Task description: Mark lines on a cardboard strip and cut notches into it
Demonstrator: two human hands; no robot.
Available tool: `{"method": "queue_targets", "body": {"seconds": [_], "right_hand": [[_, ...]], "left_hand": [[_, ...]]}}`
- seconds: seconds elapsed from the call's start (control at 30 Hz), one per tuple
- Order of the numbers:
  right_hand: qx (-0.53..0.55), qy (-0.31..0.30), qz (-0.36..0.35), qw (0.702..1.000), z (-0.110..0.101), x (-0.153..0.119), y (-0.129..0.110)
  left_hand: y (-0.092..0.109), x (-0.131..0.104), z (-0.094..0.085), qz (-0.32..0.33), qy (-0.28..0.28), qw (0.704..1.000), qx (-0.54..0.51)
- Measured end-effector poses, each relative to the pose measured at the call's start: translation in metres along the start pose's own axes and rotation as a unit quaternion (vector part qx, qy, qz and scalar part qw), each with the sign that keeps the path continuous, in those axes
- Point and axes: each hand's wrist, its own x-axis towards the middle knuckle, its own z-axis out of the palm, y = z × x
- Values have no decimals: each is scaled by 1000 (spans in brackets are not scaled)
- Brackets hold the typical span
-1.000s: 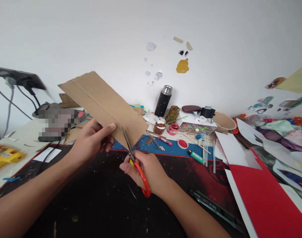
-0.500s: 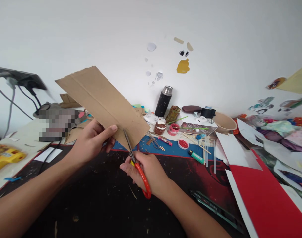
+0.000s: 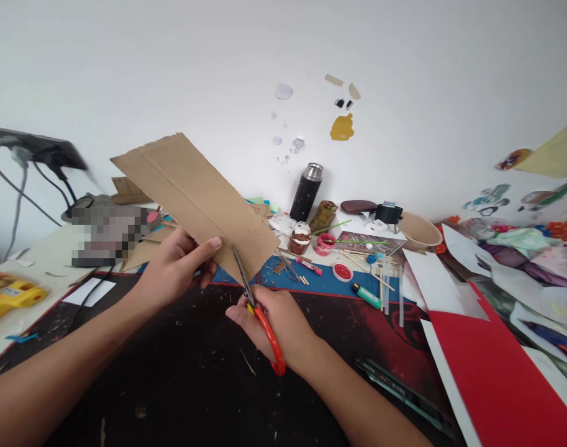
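A rectangular piece of brown cardboard (image 3: 194, 192) is held up at a slant above the dark desk mat. My left hand (image 3: 178, 264) pinches its lower left edge, thumb on the near face and the other fingers behind. My right hand (image 3: 278, 320) grips a pair of scissors (image 3: 269, 338) with red handles and a bit of yellow by the pivot. One scissor blade lies over the near face of the cardboard at its lower edge; the other blade is hidden behind it.
Behind the hands stand a black thermos (image 3: 306, 191), a brown-and-white jar (image 3: 300, 238) and a pink paint pot (image 3: 325, 244). A green utility knife (image 3: 367, 296) lies on the mat's edge. Red card (image 3: 507, 372) covers the right side; a yellow glue gun (image 3: 15, 295) is at left.
The cardboard's upper end has dipped slightly and shifted a little right. Both hands keep their grips, and the scissors stay at nearly the same place on the cardboard.
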Motion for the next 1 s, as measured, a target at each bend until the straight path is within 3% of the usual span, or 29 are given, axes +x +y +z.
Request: {"method": "queue_targets", "body": {"seconds": [0.7,1.0], "right_hand": [[-66,46,14,997,5,1,1],[-81,54,16,995,11,-1,3]], "left_hand": [[-13,-1,2,-54,47,997,-11],[-14,0,3,-37,42,998,-38]]}}
